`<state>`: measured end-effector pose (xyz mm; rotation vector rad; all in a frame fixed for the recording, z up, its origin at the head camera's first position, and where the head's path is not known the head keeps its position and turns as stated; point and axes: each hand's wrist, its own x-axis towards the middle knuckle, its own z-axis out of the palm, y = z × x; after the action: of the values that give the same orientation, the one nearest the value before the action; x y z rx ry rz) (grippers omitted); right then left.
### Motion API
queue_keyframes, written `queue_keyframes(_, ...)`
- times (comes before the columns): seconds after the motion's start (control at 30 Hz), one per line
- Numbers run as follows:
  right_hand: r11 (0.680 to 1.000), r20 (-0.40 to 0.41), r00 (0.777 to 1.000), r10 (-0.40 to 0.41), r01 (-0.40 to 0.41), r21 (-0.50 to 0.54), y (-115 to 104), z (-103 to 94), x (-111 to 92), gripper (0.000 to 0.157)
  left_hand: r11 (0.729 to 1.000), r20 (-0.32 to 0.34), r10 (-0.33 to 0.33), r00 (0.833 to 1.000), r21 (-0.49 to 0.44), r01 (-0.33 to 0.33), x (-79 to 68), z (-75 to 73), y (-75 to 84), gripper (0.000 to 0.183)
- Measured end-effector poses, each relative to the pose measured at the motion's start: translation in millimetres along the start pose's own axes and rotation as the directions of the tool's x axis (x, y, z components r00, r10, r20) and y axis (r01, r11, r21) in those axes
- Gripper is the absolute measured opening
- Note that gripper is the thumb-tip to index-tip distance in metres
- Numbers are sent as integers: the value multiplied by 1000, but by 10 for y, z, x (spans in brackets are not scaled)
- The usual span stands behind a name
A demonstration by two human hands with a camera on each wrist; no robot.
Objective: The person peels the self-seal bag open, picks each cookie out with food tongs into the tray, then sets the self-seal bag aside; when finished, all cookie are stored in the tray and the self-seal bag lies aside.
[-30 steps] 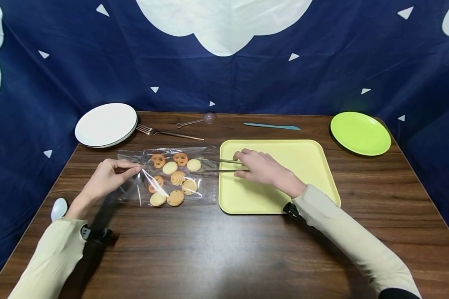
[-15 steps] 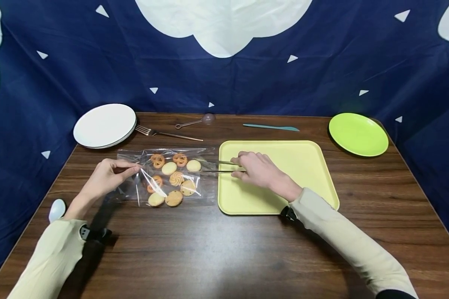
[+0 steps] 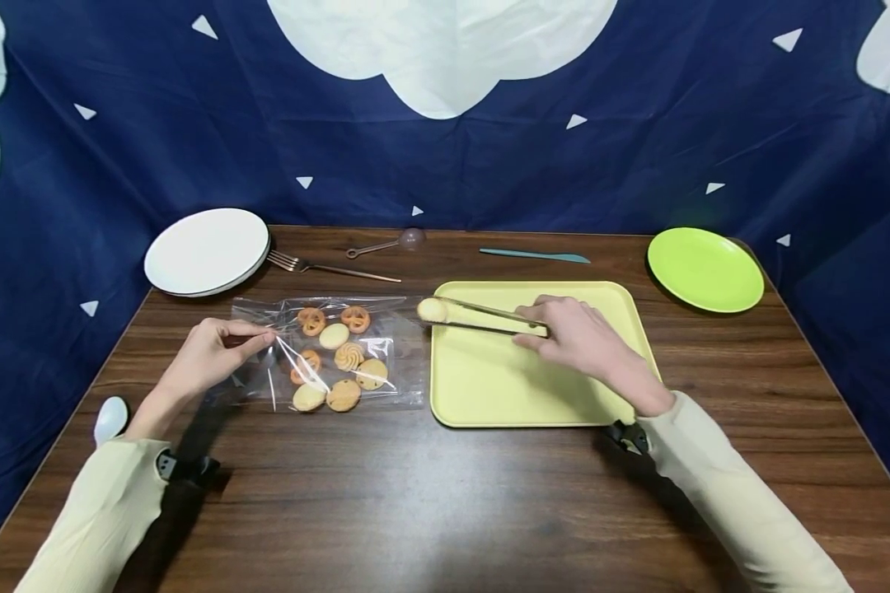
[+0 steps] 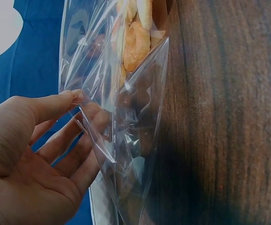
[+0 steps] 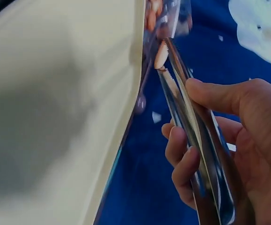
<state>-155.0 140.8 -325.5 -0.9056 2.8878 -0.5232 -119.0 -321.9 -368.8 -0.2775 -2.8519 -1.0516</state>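
Note:
Between thumb and fingers, my left hand (image 3: 211,352) pinches the edge of a clear plastic bag (image 3: 408,371), lifting that edge a little, as the left wrist view shows. Inside the bag lie pretzel-shaped cookies (image 3: 355,318), a swirl cookie (image 3: 349,357) and several round ones. My right hand (image 3: 582,336) grips metal tongs (image 3: 489,311), fingers on one arm and thumb on the other. A pale round cookie (image 3: 432,310) is clamped in the tongs' tips, over the left edge of the yellow tray (image 3: 519,395). In the right wrist view the cookie (image 5: 161,55) sits edge-on between toothed tips.
White plates (image 3: 208,251) are stacked at the back left, with a fork (image 3: 334,267) beside them. A small brown scoop (image 3: 386,243) and a teal knife (image 3: 534,255) lie along the back. A green plate (image 3: 704,270) stands back right; a white spoon (image 3: 111,418) lies far left.
The tongs have come out of the bag to the right with the pale round cookie in their tips. My right hand has moved right over the tray; the left hand stays at the bag.

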Motion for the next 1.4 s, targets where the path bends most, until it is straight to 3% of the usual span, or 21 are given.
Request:
queue_keyframes(0.3, 995, -30, 996, 79, -81, -60, 354, -11, -185, 40, 1000, 13, -11, 1000, -12, 12, 2, 1, 2, 19)
queue_keyframes(0.57, 992, 15, 992, 124, -123, -24, 379, 61, -206, 42, 1000, 17, 1, 1000, -13, 0, 4, 0, 3, 18)
queue_keyframes(0.7, 991, -9, 992, 129, -129, -23, 366, 43, -218, 42, 1000, 14, -6, 1000, -10, 6, -4, -18, 1, 18)
queue_keyframes(0.93, 1000, -83, 997, 6, -5, 14, 189, 19, -197, 38, 1000, 25, -9, 1000, -20, 10, -4, -33, -3, 18)
queue_keyframes(1.13, 993, 22, 993, -115, 114, 35, -115, 76, -41, 36, 1000, 33, -20, 999, -13, 21, -4, -37, -4, 19)
queue_keyframes(1.4, 981, 154, 970, -187, 178, 70, -332, 220, 214, 35, 1000, 39, -17, 999, -10, 17, -3, -29, 4, 19)
